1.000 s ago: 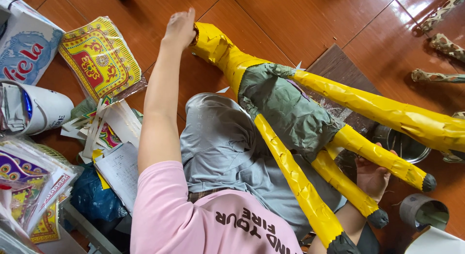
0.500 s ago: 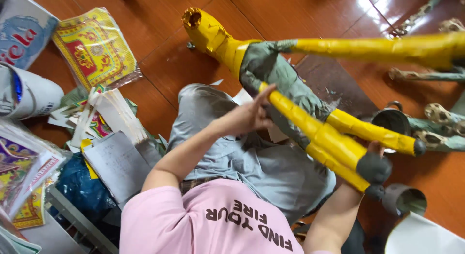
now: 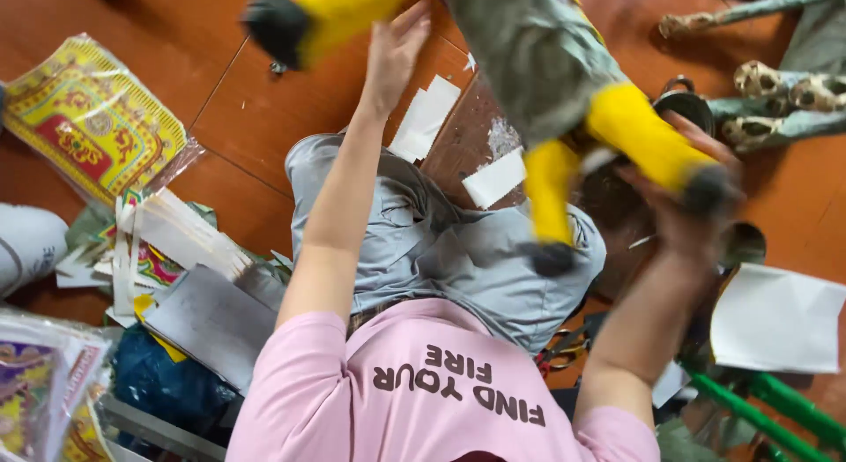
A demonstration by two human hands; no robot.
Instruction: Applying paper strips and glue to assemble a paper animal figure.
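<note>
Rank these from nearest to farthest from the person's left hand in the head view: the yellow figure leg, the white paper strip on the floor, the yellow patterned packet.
1. Yellow figure leg: touching or just left of the left hand.
2. White paper strip: on the floor just below and right of the hand.
3. Yellow patterned packet: far off at the left edge.

- Red-and-yellow patterned paper pack in clear wrap, lying flat on the wooden floor at about 10 o'clock.
- Messy heap of white paper strips plus a grey sheet, over at 8 o'clock.
- White paper rectangles near the middle, around 12.
- Plain white sheet at 4 o'clock, green rods just below.
- Spotted grey-green animal figures up at 2 o'clock.
</note>
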